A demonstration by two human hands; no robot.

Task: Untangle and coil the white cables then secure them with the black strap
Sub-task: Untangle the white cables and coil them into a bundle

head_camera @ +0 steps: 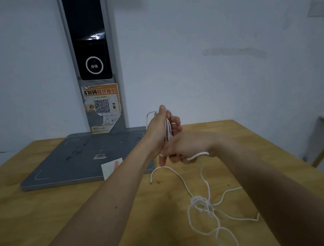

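Observation:
My left hand (pixel 158 129) is raised above the wooden table (pixel 86 206) with several loops of white cable (pixel 168 131) wound around its palm and fingers. Just below it, my right hand (pixel 186 146) pinches a strand of the same cable, which runs over that hand's edge and drops toward the table. A tangled heap of white cable (pixel 204 206) lies on the table at the lower right, with loops spreading toward the front edge. One free cable end with a plug (pixel 151 182) lies near the grey base. No black strap is visible.
A grey scanner stand with a flat base plate (pixel 86 159) sits at the back left, its upright column (pixel 92 60) carrying a dark screen and an orange QR sticker. A small white card (pixel 110 168) lies on the plate's front corner. A white wall is behind.

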